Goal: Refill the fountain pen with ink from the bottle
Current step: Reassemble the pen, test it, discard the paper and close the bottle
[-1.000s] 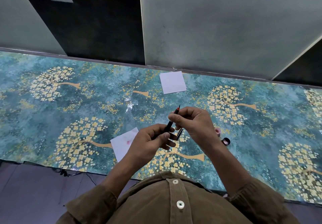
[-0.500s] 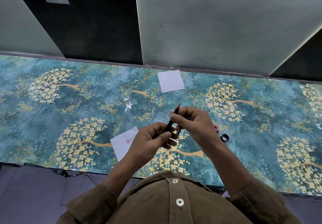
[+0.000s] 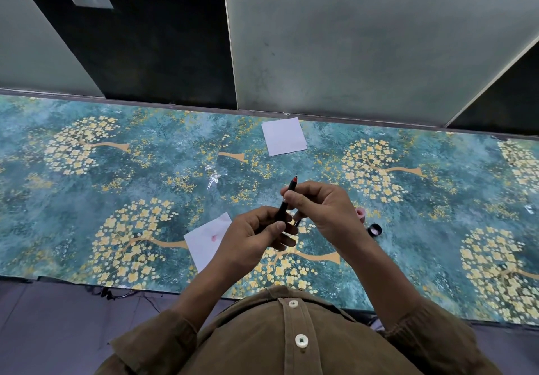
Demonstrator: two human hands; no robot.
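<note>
Gripping pen (image 3: 287,199), hands (image 3: 291,223) near table's (image 3: 87,269) front edge.

The person wears a brown corduroy shirt (image 3: 262,342) with pale round buttons (image 3: 301,340) and sleeves rolled above bare forearms.

We look down on a tabletop (image 3: 145,170) covered in teal cloth printed with golden blossom trees, behind it pale grey wall panels (image 3: 364,39) split by dark gaps (image 3: 163,39), and below its near edge a dull purple-grey floor (image 3: 58,331) in soft, even light.
</note>
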